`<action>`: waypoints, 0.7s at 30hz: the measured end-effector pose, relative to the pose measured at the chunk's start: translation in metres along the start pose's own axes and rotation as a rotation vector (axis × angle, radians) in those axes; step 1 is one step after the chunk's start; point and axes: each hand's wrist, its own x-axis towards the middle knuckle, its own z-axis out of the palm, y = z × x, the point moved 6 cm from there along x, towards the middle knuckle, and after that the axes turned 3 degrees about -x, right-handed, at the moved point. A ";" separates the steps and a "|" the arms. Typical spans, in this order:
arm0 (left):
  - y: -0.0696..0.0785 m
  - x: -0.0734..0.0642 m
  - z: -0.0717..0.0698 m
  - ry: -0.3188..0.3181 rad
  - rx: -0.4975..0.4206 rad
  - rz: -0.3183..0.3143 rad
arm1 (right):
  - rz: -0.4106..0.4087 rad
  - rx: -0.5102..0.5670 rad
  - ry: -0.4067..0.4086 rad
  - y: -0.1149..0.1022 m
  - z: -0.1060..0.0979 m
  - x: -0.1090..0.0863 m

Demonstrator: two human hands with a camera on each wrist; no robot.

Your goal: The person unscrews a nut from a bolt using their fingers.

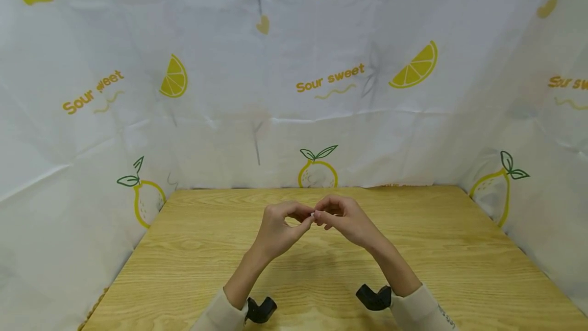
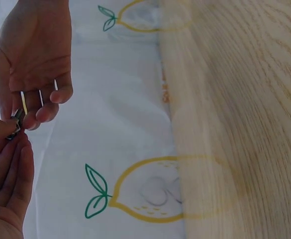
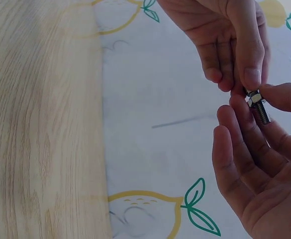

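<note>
A small silver bolt (image 3: 262,113) with a hexagonal nut (image 3: 256,98) around it is held between the two hands, its threaded end pointing into the right palm. My left hand (image 1: 281,228) pinches the bolt's head end between thumb and fingers, which cover most of that end. From the other side my right hand (image 1: 351,221) has its thumb and index finger on the nut, its other fingers loosely bent. In the left wrist view the bolt (image 2: 18,117) shows as a dark metal piece between the fingertips. Both hands are raised above the table.
Below the hands lies a wood-grain table (image 1: 206,269). White cloth (image 1: 220,91) printed with lemons and lettering hangs at the back and both sides. A black wrist mount (image 1: 261,310) sits at the left cuff, another black mount (image 1: 374,298) at the right.
</note>
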 end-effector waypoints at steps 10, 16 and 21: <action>0.001 0.000 0.000 0.010 -0.001 0.013 | -0.006 -0.017 0.020 -0.002 -0.002 0.000; 0.002 0.001 -0.001 0.013 0.006 -0.003 | -0.021 -0.042 0.050 -0.003 -0.003 -0.001; 0.002 0.000 0.000 0.015 0.008 0.006 | -0.017 -0.031 0.054 -0.002 -0.004 -0.002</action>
